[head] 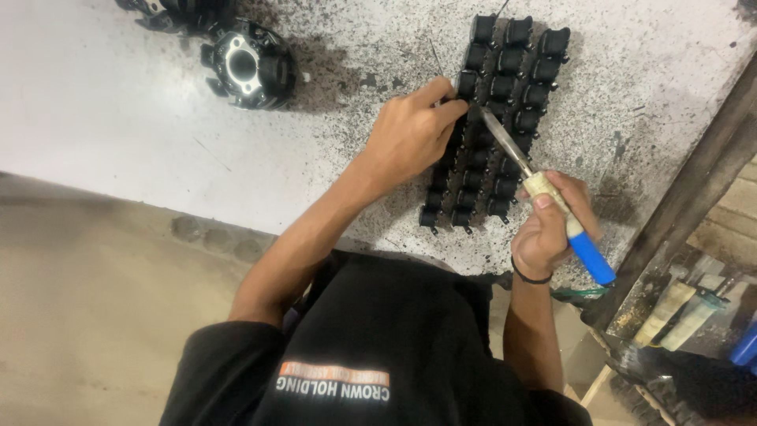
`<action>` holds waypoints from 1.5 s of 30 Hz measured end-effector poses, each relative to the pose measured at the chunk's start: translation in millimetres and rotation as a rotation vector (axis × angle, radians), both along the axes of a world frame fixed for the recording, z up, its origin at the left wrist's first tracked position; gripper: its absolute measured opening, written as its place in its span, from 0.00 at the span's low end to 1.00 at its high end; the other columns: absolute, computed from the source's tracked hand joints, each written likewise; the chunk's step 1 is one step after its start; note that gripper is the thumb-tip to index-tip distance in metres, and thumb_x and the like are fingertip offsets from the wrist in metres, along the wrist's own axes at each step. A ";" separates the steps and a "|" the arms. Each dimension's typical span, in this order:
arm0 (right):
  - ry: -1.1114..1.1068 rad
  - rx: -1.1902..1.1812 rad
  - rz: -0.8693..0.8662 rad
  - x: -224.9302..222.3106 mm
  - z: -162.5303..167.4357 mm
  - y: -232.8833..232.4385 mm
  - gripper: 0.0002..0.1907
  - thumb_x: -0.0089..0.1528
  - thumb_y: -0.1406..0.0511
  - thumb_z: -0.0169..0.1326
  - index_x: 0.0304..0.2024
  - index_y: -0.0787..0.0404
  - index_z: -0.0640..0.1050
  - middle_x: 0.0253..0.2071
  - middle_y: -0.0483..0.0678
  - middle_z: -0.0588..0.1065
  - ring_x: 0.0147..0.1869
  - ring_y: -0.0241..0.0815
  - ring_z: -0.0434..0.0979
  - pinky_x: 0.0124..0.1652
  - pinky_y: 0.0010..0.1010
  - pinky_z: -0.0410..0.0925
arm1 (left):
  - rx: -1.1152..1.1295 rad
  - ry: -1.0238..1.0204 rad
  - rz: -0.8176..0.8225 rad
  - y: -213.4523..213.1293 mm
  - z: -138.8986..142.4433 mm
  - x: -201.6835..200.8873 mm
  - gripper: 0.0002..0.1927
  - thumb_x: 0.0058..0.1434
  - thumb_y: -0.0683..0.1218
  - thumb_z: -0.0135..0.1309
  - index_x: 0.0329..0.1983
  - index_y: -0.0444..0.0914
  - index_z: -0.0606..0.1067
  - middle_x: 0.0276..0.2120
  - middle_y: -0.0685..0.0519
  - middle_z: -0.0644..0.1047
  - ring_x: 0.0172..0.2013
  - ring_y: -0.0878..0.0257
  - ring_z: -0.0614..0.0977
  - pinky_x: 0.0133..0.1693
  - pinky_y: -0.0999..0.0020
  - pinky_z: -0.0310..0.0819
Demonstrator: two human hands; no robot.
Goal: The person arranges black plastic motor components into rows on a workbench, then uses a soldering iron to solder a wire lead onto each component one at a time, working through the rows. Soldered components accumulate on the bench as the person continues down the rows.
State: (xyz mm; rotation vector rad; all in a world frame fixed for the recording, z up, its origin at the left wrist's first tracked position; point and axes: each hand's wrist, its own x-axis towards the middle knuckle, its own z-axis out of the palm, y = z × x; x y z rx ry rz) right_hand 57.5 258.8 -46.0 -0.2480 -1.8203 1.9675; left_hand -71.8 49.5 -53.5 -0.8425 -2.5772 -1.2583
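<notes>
Several small black parts (pixel 505 87) lie in three neat rows on a white, stained worktop (pixel 102 118). My left hand (pixel 410 134) rests on the left row, its fingertips pinching one black part near the top of that row. My right hand (pixel 552 225) grips a tool (pixel 544 189) with a tape-wrapped and blue handle and a thin metal shaft. The shaft's tip meets the rows right beside my left fingertips. A black band circles my right wrist.
A round black part with a bright metal centre (pixel 248 65) sits at the worktop's far left, another dark piece behind it. A dark metal bar (pixel 694 189) runs along the right edge. Clutter and a blue object (pixel 745 347) lie below at the right.
</notes>
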 end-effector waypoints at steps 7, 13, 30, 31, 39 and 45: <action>0.005 0.097 0.083 -6.1 3.7 13.4 0.15 0.62 0.70 0.56 0.48 0.75 0.77 0.46 0.60 0.77 0.37 0.47 0.79 0.35 0.31 0.75 | -0.152 -0.120 -0.021 11.4 2.9 -7.1 0.04 0.65 0.37 0.54 0.41 0.31 0.76 0.37 0.43 0.76 0.27 0.51 0.83 0.26 0.59 0.78; 0.129 -0.096 -0.065 -11.3 -3.3 26.4 0.16 0.62 0.69 0.54 0.49 0.76 0.79 0.45 0.57 0.75 0.41 0.48 0.78 0.38 0.34 0.75 | -0.175 0.032 -0.097 -10.0 84.4 -3.6 0.11 0.60 0.36 0.53 0.45 0.36 0.77 0.31 0.48 0.79 0.23 0.56 0.81 0.21 0.60 0.73; 0.091 0.104 0.015 -26.2 -13.6 2.4 0.17 0.60 0.71 0.55 0.49 0.78 0.78 0.46 0.62 0.76 0.39 0.49 0.80 0.37 0.31 0.76 | -0.133 -0.025 0.063 4.9 -3.6 -21.1 0.12 0.61 0.37 0.55 0.47 0.38 0.82 0.38 0.48 0.74 0.28 0.54 0.83 0.25 0.61 0.77; 0.097 0.099 0.022 -27.0 -13.4 2.3 0.17 0.60 0.71 0.54 0.48 0.78 0.78 0.45 0.62 0.76 0.38 0.49 0.80 0.37 0.31 0.76 | -0.114 -0.019 0.058 5.6 -2.9 -23.1 0.11 0.60 0.38 0.56 0.45 0.38 0.82 0.37 0.48 0.74 0.28 0.53 0.83 0.26 0.60 0.78; 0.039 -0.006 -0.014 -25.1 -11.6 1.0 0.15 0.62 0.72 0.55 0.49 0.79 0.78 0.46 0.61 0.75 0.40 0.49 0.78 0.38 0.32 0.76 | -0.243 0.014 0.046 17.1 11.5 -27.9 0.04 0.56 0.38 0.57 0.35 0.36 0.79 0.40 0.45 0.74 0.30 0.50 0.83 0.28 0.55 0.78; 0.010 -0.009 -0.004 -23.8 -9.3 2.4 0.15 0.61 0.72 0.54 0.49 0.79 0.77 0.45 0.60 0.75 0.39 0.49 0.78 0.38 0.33 0.76 | -0.268 0.008 0.056 21.8 9.1 -25.4 0.05 0.54 0.37 0.57 0.35 0.34 0.77 0.41 0.44 0.74 0.30 0.51 0.83 0.27 0.56 0.77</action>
